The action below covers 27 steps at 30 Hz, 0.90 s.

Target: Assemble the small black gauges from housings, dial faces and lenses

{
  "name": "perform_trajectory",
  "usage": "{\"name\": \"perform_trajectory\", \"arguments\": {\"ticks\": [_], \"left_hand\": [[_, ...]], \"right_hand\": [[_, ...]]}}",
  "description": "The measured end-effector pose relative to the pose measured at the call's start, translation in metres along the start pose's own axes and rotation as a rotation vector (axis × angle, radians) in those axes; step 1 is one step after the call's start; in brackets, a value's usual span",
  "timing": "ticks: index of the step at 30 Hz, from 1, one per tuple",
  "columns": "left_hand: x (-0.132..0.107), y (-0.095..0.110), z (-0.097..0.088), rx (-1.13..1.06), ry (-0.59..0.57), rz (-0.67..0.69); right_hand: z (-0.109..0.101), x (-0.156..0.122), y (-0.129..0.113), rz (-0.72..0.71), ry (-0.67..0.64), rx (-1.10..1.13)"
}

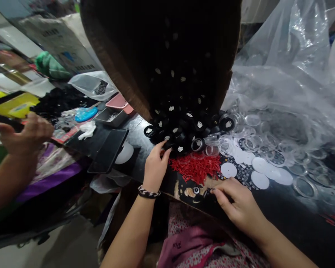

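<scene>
A heap of black round cases (180,134), several with a small white metal piece inside, spills from a large dark container. At its near left edge is my left hand (155,165), thumb and forefinger closed about one black case; the fingertips partly blend into the dark heap. My right hand (237,199) is pinched just above the table's front edge, and what its fingertips hold is too small and dark to make out. Left of those fingertips, a small round metal fixture (195,190) sits on the worn table edge. A pile of thin red pointers (197,167) lies between my hands.
White discs (259,165) and dark printed dials lie right of the red pile, beside clear plastic rings (304,186) and a large clear bag (284,96). A phone (108,150) rests at left, near a grey tray (111,116). Another person's hand (28,134) is far left.
</scene>
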State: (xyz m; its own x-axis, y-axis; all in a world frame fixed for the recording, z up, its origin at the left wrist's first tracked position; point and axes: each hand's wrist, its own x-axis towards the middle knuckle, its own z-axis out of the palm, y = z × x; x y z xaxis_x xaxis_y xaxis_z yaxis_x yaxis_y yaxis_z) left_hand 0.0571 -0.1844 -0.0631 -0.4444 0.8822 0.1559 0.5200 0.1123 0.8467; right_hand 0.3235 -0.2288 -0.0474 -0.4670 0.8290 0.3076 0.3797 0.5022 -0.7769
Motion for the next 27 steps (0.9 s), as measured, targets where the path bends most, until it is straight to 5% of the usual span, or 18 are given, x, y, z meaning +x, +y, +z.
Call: {"name": "perform_trajectory", "arguments": {"ticks": [3,7,11,15,23,27], "left_hand": [[-0.013,-0.003,-0.007,-0.095,0.009,-0.038],[-0.067,0.02,-0.013,-0.25,-0.111,-0.109],[-0.118,0.049,0.003,-0.782,-0.452,-0.499],[-0.137,0.053,0.017,-1.189,-0.504,-0.856],[-0.141,0.051,0.023,-1.146,-0.477,-0.707],[-0.142,0.055,0.027,-1.235,-0.451,-0.782]], "right_hand": [[0.003,0.003,0.002,0.003,-0.025,0.033],[0.004,0.01,-0.001,0.12,-0.093,0.131],[0.0,0.008,-0.006,0.053,-0.131,0.021],[-0.009,0.001,-0.01,-0.138,-0.235,-0.184],[-0.04,0.026,0.017,0.238,-0.178,-0.743],[-0.042,0.027,0.02,0.311,-0.13,-0.565]]}}
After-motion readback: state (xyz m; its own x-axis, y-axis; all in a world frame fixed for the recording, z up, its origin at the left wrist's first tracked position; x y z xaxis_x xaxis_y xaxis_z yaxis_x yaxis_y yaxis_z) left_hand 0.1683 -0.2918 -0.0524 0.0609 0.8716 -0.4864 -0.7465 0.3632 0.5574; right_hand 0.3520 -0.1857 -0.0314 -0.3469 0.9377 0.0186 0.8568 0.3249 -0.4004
